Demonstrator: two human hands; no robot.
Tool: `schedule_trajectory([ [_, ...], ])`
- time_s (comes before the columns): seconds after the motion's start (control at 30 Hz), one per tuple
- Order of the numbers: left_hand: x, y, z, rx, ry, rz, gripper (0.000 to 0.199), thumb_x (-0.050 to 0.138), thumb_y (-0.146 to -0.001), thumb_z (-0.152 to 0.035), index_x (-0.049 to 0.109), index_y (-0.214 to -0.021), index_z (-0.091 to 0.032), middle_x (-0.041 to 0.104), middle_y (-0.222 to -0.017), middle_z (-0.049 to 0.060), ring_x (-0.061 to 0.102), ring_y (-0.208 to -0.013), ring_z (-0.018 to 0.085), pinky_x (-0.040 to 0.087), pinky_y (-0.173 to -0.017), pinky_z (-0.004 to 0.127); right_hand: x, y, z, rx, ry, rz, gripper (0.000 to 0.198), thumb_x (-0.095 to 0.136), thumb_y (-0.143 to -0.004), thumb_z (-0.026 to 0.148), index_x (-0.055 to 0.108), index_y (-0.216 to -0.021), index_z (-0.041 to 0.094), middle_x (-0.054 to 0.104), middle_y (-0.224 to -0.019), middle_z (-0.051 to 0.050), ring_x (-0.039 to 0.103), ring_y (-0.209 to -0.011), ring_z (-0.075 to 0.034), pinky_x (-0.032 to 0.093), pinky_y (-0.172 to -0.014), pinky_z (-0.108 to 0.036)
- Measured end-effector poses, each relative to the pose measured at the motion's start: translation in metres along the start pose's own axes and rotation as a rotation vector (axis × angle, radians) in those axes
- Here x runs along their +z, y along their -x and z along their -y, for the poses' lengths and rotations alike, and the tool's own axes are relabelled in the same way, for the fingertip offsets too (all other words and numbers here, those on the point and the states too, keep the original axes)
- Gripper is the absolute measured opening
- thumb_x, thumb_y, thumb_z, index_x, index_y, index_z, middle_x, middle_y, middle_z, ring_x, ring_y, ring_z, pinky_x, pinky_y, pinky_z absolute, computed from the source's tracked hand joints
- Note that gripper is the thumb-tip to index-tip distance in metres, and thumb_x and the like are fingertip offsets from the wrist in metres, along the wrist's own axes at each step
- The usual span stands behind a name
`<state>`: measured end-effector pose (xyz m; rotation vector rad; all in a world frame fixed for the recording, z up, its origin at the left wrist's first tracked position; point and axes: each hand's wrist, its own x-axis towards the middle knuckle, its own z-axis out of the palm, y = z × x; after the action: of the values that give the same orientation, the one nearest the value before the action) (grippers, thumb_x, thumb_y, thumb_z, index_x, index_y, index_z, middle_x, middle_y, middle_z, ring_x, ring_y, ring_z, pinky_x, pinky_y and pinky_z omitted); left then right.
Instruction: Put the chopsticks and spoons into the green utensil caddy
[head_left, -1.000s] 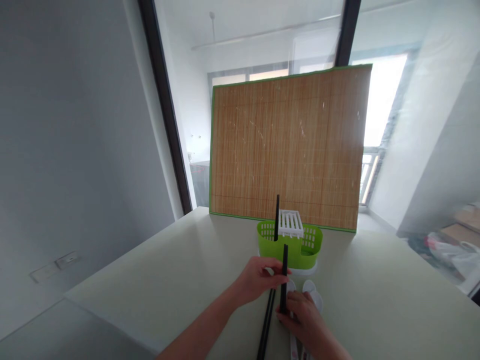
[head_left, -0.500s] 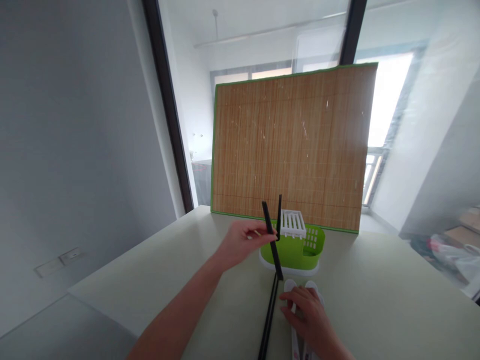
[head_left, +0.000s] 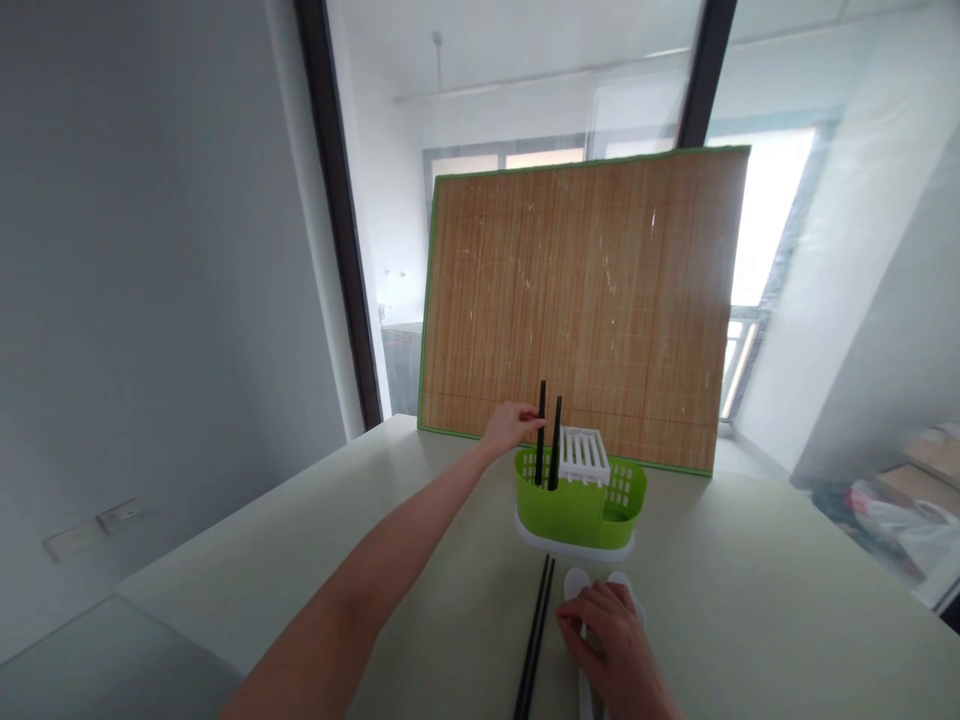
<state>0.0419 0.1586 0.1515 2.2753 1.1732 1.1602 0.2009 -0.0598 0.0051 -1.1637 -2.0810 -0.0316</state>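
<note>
Your left hand (head_left: pixel 512 426), centre: pinches chopsticks (head_left: pixel 541 442), ends basket-hidden (head_left: pixel 574 518) | right hand (head_left: pixel 606 632), lower right: part-covers spoons (head_left: pixel 577 582), grip unclear

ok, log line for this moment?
left hand: gripping upright black chopsticks in green basket | right hand: over white spoons, contact unclear | table: chopstick pair lying

In front of the basket (head_left: pixel 559 518), the right hand (head_left: pixel 611 635) covers part of the spoons (head_left: pixel 576 580) and the loose chopsticks (head_left: pixel 535 635) run off the bottom edge, while the basket hides the lower ends of the upright chopsticks (head_left: pixel 556 445) and clutter (head_left: pixel 896 515) far to its right is blurred.
</note>
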Motion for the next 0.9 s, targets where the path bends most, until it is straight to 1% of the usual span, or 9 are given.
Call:
schedule_trajectory([
  [0.13, 0.019, -0.003, 0.017, -0.047, -0.022, 0.044, 0.029, 0.065, -0.072, -0.038, 0.071, -0.085, -0.013, 0.07, -0.08, 0.008, 0.063, -0.076, 0.02, 0.047, -0.067, 0.029, 0.001, -0.001, 0.002, 0.031, -0.008, -0.006, 0.011, 0.054, -0.082, 0.019, 0.061, -0.074, 0.023, 0.06, -0.065, 0.002, 0.053, -0.065, -0.014, 0.03, -0.067, -0.03],
  [0.33, 0.034, -0.007, 0.029, -0.078, 0.012, 0.106, 0.027, 0.066, -0.071, -0.035, 0.071, -0.086, -0.013, 0.07, -0.08, 0.008, 0.064, -0.078, 0.019, 0.047, -0.066, 0.027, 0.0, 0.0, 0.0, 0.045, -0.012, 0.008, 0.012, 0.054, -0.083, 0.019, 0.061, -0.074, 0.023, 0.059, -0.064, 0.002, 0.052, -0.065, -0.015, 0.03, -0.069, -0.03],
  [0.6, 0.038, -0.011, 0.031, -0.055, 0.077, 0.171, 0.03, 0.064, -0.074, -0.034, 0.07, -0.092, -0.011, 0.07, -0.087, 0.01, 0.064, -0.079, 0.019, 0.048, -0.069, 0.028, 0.0, -0.001, 0.001, 0.046, -0.013, 0.016, 0.011, 0.055, -0.081, 0.017, 0.061, -0.074, 0.022, 0.06, -0.064, 0.002, 0.052, -0.065, -0.014, 0.029, -0.069, -0.03],
  [0.77, 0.042, -0.011, 0.03, -0.046, 0.091, 0.213, 0.028, 0.062, -0.076, -0.032, 0.069, -0.094, -0.012, 0.07, -0.089, 0.008, 0.064, -0.08, 0.018, 0.048, -0.071, 0.028, 0.0, -0.001, 0.001, 0.051, -0.016, 0.029, 0.011, 0.055, -0.08, 0.015, 0.061, -0.074, 0.022, 0.06, -0.064, 0.002, 0.051, -0.065, -0.014, 0.028, -0.07, -0.03],
  [0.83, 0.041, -0.009, 0.028, -0.054, 0.082, 0.211, 0.029, 0.064, -0.074, -0.033, 0.069, -0.095, -0.014, 0.07, -0.09, 0.007, 0.064, -0.082, 0.018, 0.048, -0.072, 0.028, 0.001, 0.0, 0.0, 0.055, -0.015, 0.03, 0.011, 0.055, -0.08, 0.015, 0.061, -0.074, 0.022, 0.06, -0.064, 0.002, 0.051, -0.066, -0.014, 0.028, -0.07, -0.03],
  [0.9, 0.036, -0.002, 0.024, -0.063, 0.064, 0.173, 0.035, 0.064, -0.074, -0.037, 0.066, -0.102, -0.016, 0.068, -0.098, 0.007, 0.062, -0.088, 0.019, 0.047, -0.076, 0.029, 0.002, 0.0, -0.001, 0.057, -0.014, 0.026, 0.011, 0.055, -0.08, 0.015, 0.061, -0.075, 0.022, 0.06, -0.065, 0.002, 0.051, -0.066, -0.014, 0.028, -0.07, -0.03],
])
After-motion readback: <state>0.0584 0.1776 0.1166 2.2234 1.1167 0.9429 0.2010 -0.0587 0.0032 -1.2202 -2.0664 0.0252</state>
